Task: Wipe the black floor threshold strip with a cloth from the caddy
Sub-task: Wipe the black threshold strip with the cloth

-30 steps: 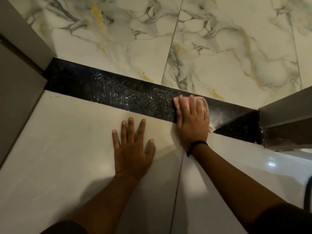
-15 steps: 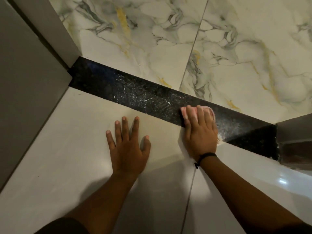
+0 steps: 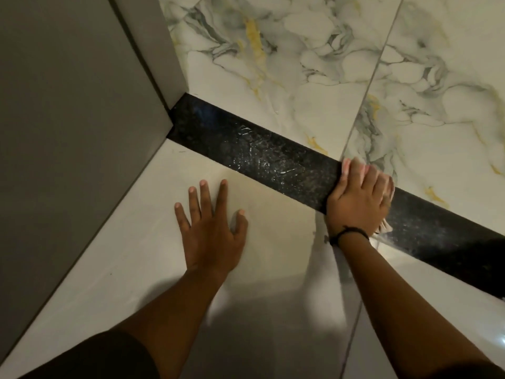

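Head view, from the near edge outward: the left hand point(image 3: 211, 231) lies flat and empty on the pale floor tile point(image 3: 136, 255), fingers spread, taking the person's weight just short of the black threshold strip point(image 3: 273, 157). Leaning on a glossy tile is the first risk; if the palm slides, the body pitches forward and the wiping stroke goes with it. To the right and a little farther, the right hand point(image 3: 358, 198) is pressed palm-down on the strip with fingers nearly straight, pinning a pale pink cloth point(image 3: 385, 227) beneath it rather than clutching it; only a fringe shows at the heel of the hand and a blurred edge past the fingertips. Held so loosely, the cloth could bunch or slip out, leaving bare fingers rubbing the strip. The fingertips already overhang the far edge onto the marble-patterned tile point(image 3: 314, 77), so a drifting stroke may wipe tile instead of strip. Left of the hand the strip carries whitish streaks and smears, and it runs on to the far left corner where it meets the grey wall panel point(image 3: 82, 105). That tight corner is the likely spot to be missed, since a flat hand will not reach into it. No caddy is in view.
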